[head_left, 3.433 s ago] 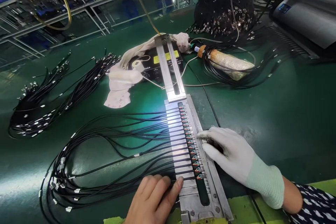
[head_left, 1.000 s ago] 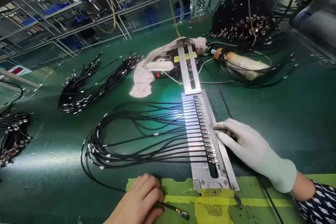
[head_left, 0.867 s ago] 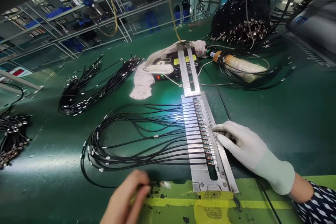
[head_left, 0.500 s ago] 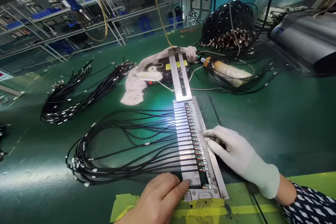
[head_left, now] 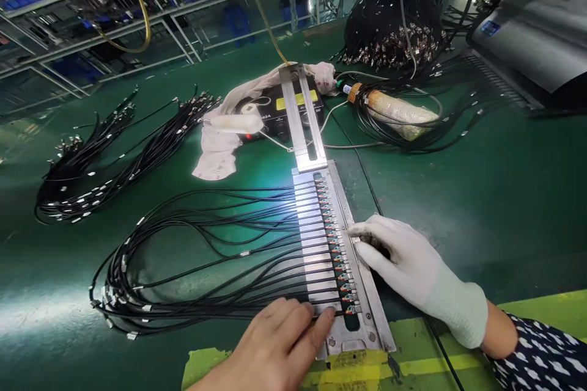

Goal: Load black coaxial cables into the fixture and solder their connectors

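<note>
Our slotted metal jig [head_left: 337, 330] lies on the green table [head_left: 481, 208]. Bare, our left hand [head_left: 279, 342] is at the jig's near end, grasping the nearest black cable [head_left: 340, 313] between thumb and fingers; its connector [head_left: 352, 310] sits at the jig's slot [head_left: 352, 323], just beyond the thumb tip. Our white-gloved right hand [head_left: 406, 263] touches the jig's right rail [head_left: 376, 311] with thumb and forefinger; we cannot tell whether it grips. The other black cables [head_left: 284, 256] lie across the jig farther along, looping out to its left.
</note>
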{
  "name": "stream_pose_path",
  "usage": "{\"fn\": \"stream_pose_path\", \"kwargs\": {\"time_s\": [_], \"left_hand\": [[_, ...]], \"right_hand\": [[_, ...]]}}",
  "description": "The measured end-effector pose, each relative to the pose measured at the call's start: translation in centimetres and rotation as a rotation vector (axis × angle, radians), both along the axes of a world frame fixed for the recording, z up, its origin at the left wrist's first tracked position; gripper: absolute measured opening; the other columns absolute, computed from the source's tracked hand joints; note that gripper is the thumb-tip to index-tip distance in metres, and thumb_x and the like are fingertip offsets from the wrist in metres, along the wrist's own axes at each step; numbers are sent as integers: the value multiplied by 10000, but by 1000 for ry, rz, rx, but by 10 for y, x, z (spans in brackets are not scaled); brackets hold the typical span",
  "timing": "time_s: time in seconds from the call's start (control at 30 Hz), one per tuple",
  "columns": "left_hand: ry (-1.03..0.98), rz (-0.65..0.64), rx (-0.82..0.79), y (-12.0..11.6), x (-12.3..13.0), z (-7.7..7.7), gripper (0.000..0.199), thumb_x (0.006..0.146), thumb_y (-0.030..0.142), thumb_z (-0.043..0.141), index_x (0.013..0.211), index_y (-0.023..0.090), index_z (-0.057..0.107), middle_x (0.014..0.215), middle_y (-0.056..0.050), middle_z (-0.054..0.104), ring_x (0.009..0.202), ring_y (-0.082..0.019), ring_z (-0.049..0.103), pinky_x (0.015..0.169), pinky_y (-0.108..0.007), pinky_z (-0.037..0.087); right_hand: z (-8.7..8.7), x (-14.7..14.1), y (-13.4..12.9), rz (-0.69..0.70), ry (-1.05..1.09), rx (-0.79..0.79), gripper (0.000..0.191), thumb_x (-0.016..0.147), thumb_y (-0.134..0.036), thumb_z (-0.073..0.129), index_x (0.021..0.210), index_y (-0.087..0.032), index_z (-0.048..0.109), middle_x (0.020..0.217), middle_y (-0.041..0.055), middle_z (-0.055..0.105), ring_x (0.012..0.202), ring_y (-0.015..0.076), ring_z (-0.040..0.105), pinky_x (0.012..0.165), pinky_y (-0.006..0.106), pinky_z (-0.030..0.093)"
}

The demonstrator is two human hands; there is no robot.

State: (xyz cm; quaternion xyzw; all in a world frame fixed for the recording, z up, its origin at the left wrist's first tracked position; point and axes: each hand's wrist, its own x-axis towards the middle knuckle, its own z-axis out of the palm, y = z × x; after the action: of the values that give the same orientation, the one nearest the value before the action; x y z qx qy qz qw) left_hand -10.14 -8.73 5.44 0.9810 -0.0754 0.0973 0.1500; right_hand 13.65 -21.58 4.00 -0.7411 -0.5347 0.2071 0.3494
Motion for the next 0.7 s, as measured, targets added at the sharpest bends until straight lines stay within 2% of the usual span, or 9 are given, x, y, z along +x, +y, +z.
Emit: {"fn": "stream_pose_path", "kwargs": {"time_s": [0.2, 0.3, 0.37, 0.43, 0.53, 0.7], "left_hand": [[-25, 34, -137, -1, -2, -10, 392, 1018, 247, 243, 1229, 97, 537, 951, -108, 614, 804, -171, 563, 717, -269, 475], [-78, 132, -34, -6, -12, -14, 382, 1018, 226, 277, 1273, 133, 546, 999, -120, 571, 866, -194, 530, 766, -316, 427], [-36, 204, 60, -8, -18, -16, 389, 1010, 188, 297, 1317, 182, 536, 970, -106, 546, 850, -201, 500, 757, -342, 379], [-16, 185, 106, -8, -21, -17, 414, 998, 160, 284, 1337, 167, 522, 881, -88, 527, 776, -188, 470, 697, -330, 336], [-124, 133, 158, -7, -17, -23, 400, 972, 144, 297, 1291, 118, 537, 763, -60, 505, 703, -175, 449, 631, -316, 292], [-250, 133, 180, -16, -2, -36, 264, 988, 175, 325, 1041, 129, 579, 683, -26, 513, 620, -161, 444, 586, -314, 300]], "right_hand": [[-1, 0, -1, -2, -1, -11, 134, 963, -243, 483, 1054, -282, 573, 961, -24, 598, 905, 161, 555, 781, 327, 413], [-2, 1, 0, -7, -8, -19, 131, 969, -260, 470, 1059, -290, 560, 953, -30, 595, 895, 165, 554, 774, 332, 411], [-3, 1, 0, -1, -10, -16, 131, 968, -260, 466, 1057, -293, 557, 948, -34, 597, 897, 164, 557, 781, 332, 414], [-3, 1, 1, -11, -23, -8, 147, 963, -266, 472, 1081, -302, 553, 972, -40, 606, 916, 159, 564, 797, 327, 424], [-5, -2, 7, -68, -84, -29, 245, 955, -287, 475, 1195, -308, 520, 1032, -29, 627, 925, 159, 584, 804, 319, 448], [-8, -9, 29, -154, -275, -86, 403, 933, -361, 482, 1312, -224, 478, 1115, 70, 644, 956, 270, 610, 805, 422, 457]]}}
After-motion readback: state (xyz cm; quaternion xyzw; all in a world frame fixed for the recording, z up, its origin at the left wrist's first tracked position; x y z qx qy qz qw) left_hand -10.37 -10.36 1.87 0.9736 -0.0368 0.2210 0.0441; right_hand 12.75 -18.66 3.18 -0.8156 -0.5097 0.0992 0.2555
